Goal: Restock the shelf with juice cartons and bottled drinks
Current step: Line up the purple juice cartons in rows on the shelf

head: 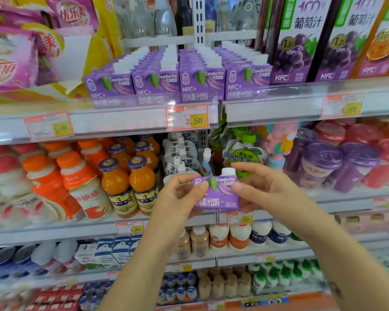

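A small purple juice carton (218, 194) with a white cap is held upright in front of the middle shelf. My left hand (182, 196) grips its left side with thumb on the front. My right hand (258, 187) pinches its right side, fingers curled over the top near the cap. On the upper shelf (267, 106) stand several rows of the same purple cartons (177, 79), packed side by side, above the held carton.
Tall purple grape juice boxes (301, 41) stand at the upper right, pink snack bags (16, 52) at the upper left. Orange juice bottles (130, 182), pouches (240, 153) and purple cups (337, 164) fill the middle shelf. Milk bottles (238, 236) line the lower shelves.
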